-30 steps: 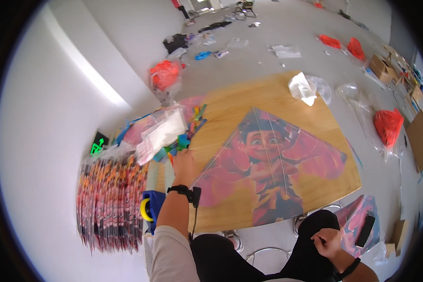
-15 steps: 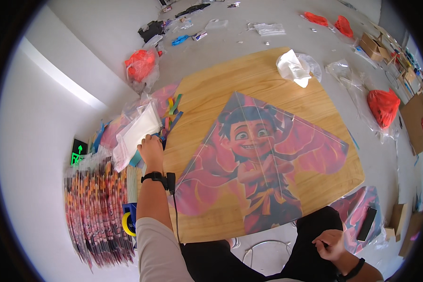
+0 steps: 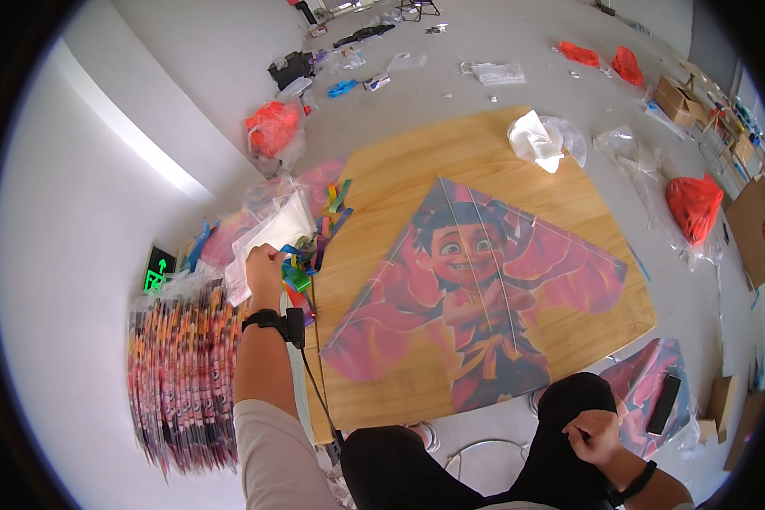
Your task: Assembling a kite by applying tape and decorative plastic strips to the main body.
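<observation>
My left hand (image 3: 266, 270) is at the table's left edge, its fingers pinched on a bunch of multicoloured ribbons (image 3: 297, 277). Blue, green and red strands hang loosely beside it. Just behind that hand lie white plastic bags (image 3: 287, 223). A kite (image 3: 476, 293) printed with a grinning cartoon child and pink flame-like wings lies spread on the wooden table (image 3: 399, 157), thin rods running across it. My right hand (image 3: 593, 435) rests by my right thigh, its fingers curled and nothing visible in them.
A crumpled white sheet (image 3: 535, 140) sits on the table's far right corner. Many packed printed sheets (image 3: 183, 374) stand in a row at left. Beside my right knee are another printed sheet (image 3: 629, 378) and a black oblong object (image 3: 664, 405). Red bags (image 3: 694, 208) and cardboard boxes (image 3: 677, 102) lie on the floor.
The left hand has lifted slightly, drawing the ribbons up so they now hang beside it. The whole view has shifted a little. My right hand stays by the thigh.
</observation>
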Action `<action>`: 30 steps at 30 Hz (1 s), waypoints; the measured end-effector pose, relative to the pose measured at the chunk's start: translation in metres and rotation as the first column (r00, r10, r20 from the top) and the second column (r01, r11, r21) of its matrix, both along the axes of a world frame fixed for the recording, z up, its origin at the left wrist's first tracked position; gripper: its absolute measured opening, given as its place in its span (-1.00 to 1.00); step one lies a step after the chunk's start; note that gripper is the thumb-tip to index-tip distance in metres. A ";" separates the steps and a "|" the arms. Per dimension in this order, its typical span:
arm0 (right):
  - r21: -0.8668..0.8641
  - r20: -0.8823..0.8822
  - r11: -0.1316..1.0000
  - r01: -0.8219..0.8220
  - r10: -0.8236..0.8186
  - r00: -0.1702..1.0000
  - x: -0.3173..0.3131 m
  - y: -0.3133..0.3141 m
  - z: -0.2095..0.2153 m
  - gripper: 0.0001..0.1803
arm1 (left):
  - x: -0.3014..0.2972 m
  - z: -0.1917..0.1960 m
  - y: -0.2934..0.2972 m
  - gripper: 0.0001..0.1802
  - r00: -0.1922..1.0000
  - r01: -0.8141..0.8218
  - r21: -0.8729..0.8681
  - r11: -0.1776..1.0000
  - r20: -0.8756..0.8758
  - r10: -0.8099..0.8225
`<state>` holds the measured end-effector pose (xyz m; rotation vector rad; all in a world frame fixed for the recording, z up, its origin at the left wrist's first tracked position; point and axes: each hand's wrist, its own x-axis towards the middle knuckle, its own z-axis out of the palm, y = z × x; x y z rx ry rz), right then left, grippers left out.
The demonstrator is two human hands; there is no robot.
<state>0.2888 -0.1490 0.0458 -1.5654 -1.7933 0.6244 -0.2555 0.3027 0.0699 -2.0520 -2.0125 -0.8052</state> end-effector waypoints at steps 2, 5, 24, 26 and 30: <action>0.011 -0.001 1.000 0.000 0.000 1.000 -0.001 -0.002 0.000 -0.93 | -0.009 0.009 -0.003 -0.85 1.000 0.021 0.035 0.999 -0.021 -0.020; -0.013 0.005 1.000 0.012 -0.012 1.000 -0.002 -0.005 0.002 -0.93 | -0.014 0.027 -0.010 -0.88 0.998 0.028 0.032 0.999 0.056 -0.030; 0.051 -0.002 0.998 -0.022 0.022 1.000 -0.015 -0.017 0.003 -0.90 | 0.027 0.126 -0.115 -0.93 0.593 0.246 0.360 0.900 0.678 -0.433; 0.024 -0.006 1.000 -0.016 0.016 1.000 -0.016 -0.021 0.000 -0.90 | 0.052 0.128 -0.153 -0.96 0.459 0.247 0.375 0.893 0.767 -0.449; 0.055 0.026 0.998 -0.031 0.030 0.999 -0.017 -0.028 -0.004 -0.88 | 0.113 0.133 -0.246 -0.97 0.265 0.385 0.278 0.880 0.880 -0.394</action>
